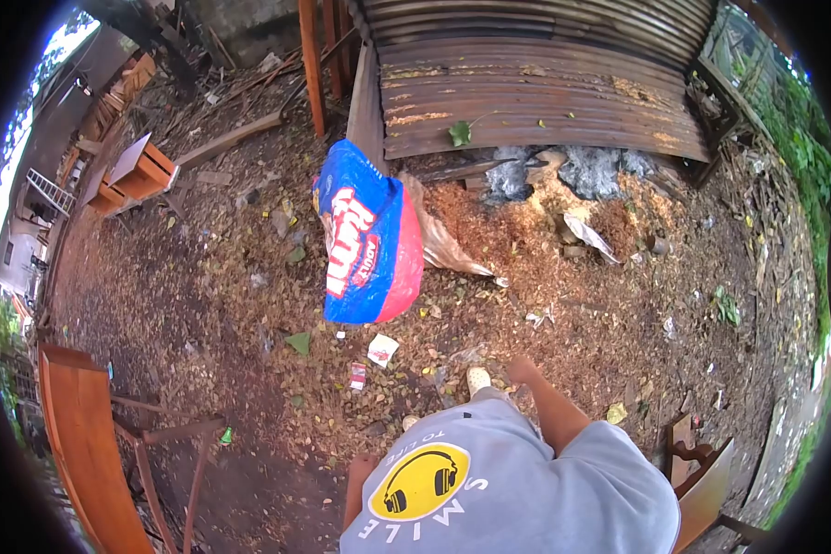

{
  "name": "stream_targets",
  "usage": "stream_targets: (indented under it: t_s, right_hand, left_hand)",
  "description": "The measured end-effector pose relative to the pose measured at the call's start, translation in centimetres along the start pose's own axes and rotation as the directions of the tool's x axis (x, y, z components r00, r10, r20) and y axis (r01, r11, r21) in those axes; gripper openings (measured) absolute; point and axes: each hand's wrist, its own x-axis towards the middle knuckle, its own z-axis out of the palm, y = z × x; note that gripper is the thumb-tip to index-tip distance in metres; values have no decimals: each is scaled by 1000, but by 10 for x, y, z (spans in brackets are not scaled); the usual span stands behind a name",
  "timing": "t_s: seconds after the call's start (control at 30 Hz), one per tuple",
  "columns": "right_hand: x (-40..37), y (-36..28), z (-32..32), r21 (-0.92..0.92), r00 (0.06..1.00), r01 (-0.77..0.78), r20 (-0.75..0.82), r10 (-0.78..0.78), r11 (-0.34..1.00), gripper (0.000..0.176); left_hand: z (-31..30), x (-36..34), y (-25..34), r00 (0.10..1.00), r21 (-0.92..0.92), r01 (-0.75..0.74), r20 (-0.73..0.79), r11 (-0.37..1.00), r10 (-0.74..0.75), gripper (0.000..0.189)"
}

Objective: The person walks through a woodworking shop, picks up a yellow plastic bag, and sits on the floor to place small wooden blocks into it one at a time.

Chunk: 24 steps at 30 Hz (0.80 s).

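My right hand [523, 371] hangs low in front of my body, beside my light-coloured shoe [478, 379]. I see it from the back, and its fingers are hidden. Close against my grey shirt [517, 489] is my left hand [365, 461], small and dark, its fingers not readable. Neither hand touches anything I can make out. Ahead of them stands a large blue, red and white bag [369, 249] with "ADULT" printed on it, upright and apart from both hands. Beside it lies a pale crumpled sack [448, 242] on wood shavings [526, 249].
Rusty corrugated sheets [535, 92] lean at the back, with grey ash [591, 174] below. An orange-brown wooden panel [88, 443] and a metal frame [171, 429] stand at left. Wooden furniture [138, 175] sits farther back; another wooden piece [711, 489] is at right. Leaves and litter cover the ground.
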Motion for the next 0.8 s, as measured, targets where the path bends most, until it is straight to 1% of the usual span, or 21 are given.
stream_targets:
  t_s: [0.03,0.07,0.13,0.17,0.23,0.27,0.33,0.37,0.43,0.47,0.53,0.57,0.63,0.67,0.73,0.8]
  right_hand:
    - [4,0,3,55,998,-56,12,55,997,22]
    - [5,-1,0,89,996,-88,17,87,992,22]
    - [1,-11,-15,135,992,-130,17,129,982,23]
    - [-1,-16,-24,148,990,-139,11,138,979,24]
    - [-7,-25,-41,163,986,-160,62,152,974,27]
    - [-11,-29,-49,170,984,-171,87,158,971,28]
    - [-25,-43,-67,278,968,-250,37,250,927,31]
    - [-30,-46,-74,333,955,-286,17,297,899,33]
    - [-26,-40,-67,318,971,-237,38,238,918,37]
    - [-25,-37,-64,312,977,-213,49,209,926,39]
    - [-31,-33,-64,362,979,-197,31,200,911,39]
    - [-35,-33,-66,387,980,-189,22,196,902,40]
    - [-25,-22,-45,362,966,-255,58,251,896,40]
    - [-24,-20,-39,350,957,-287,76,279,892,40]
    - [-27,-15,-30,350,954,-296,57,294,889,40]
    - [-31,-11,-28,346,953,-292,23,303,892,40]
  left_hand:
    - [0,-3,0,999,-13,-20,-30,1000,20,38]
    - [5,3,-11,1000,-50,-8,-17,999,7,38]
    - [23,24,-50,1000,-124,18,12,992,-17,37]
    - [23,23,-50,999,-135,45,19,990,-43,37]
    - [22,21,-47,995,-158,98,34,983,-94,37]
    - [21,18,-43,997,-152,82,19,985,-80,36]
    - [20,13,-37,999,-140,50,-8,989,-52,36]
    - [22,14,-35,999,-169,36,-1,985,-36,35]
    - [23,12,-30,1000,-226,9,13,974,-6,35]
    - [24,10,-28,1000,-227,-17,8,974,19,34]
    - [23,3,-19,998,-226,-68,1,972,70,34]
    - [18,-5,-7,998,-198,-65,-3,978,66,33]
    - [11,-17,13,998,-139,-58,-12,989,57,33]
    - [11,-17,13,998,-145,-70,-6,987,70,33]
    - [12,-17,13,995,-158,-93,8,983,95,33]
    - [13,-14,14,998,-110,-47,34,993,51,32]
